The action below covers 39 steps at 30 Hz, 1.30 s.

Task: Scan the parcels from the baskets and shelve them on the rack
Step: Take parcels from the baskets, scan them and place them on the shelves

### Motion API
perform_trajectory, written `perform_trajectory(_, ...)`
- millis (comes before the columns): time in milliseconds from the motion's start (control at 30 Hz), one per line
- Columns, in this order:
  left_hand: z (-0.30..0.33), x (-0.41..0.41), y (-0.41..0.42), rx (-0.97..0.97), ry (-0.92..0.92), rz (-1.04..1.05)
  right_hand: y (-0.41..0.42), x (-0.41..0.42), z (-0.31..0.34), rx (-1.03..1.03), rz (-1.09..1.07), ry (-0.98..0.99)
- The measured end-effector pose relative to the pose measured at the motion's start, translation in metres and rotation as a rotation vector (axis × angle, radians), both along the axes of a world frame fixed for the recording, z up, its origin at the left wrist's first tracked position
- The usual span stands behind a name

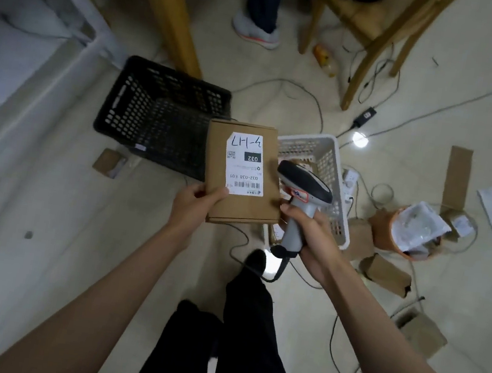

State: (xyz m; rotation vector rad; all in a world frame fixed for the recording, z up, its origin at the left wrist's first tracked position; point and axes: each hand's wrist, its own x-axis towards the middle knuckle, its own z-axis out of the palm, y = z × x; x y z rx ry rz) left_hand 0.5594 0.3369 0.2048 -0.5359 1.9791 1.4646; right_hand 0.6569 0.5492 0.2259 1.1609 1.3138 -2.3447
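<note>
The step in hand looks like the scan itself. At the centre of the frame the left hand [196,199] holds a flat cardboard parcel [241,174] by its lower left corner, thumb pressed on the top face beside the white label [245,164], the other fingers hidden beneath. Just right of it, the right hand [311,233] has its fingers curled round the grey handle of a corded barcode scanner [303,191], whose dark head sits at the parcel's right edge. Whether a finger is pulling the trigger cannot be told. Behind the parcel, on the floor, stand 2 baskets: a black basket [140,113] at centre left and a white basket [339,181] at centre right. More brown boxes lie loose at the right of the frame. The next move likely calls for aiming the scanner head at the barcode along the label's lower edge, then carrying the parcel to the rack, which is not clearly in view.
</note>
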Motion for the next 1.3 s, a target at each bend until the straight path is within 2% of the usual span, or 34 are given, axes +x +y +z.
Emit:
perform_trajectory(300, 0.054, 0.067, -0.176, 0.019, 0.131, 0.352, -0.161, -0.013, 0.051, 0.09, 0.412, 0.052)
perform_trajectory(600, 0.11, 0.161, -0.302, -0.047, 0.312, 0.746, -0.316, 0.011, 0.111, 0.126, 0.824, 0.25)
perform_trajectory(867, 0.178, 0.19, -0.367, -0.063, 0.454, 0.942, -0.38, 0.011, 0.176, 0.156, 1.042, 0.429)
perform_trajectory(1133, 0.265, 0.187, -0.404, -0.178, 0.773, 1.017, -0.413, -0.021, 0.277, 0.228, 1.129, 0.721)
perform_trajectory(1300, 0.309, 0.165, -0.414, -0.268, 0.975, 1.029, -0.419, -0.036, 0.329, 0.167, 1.156, 0.839)
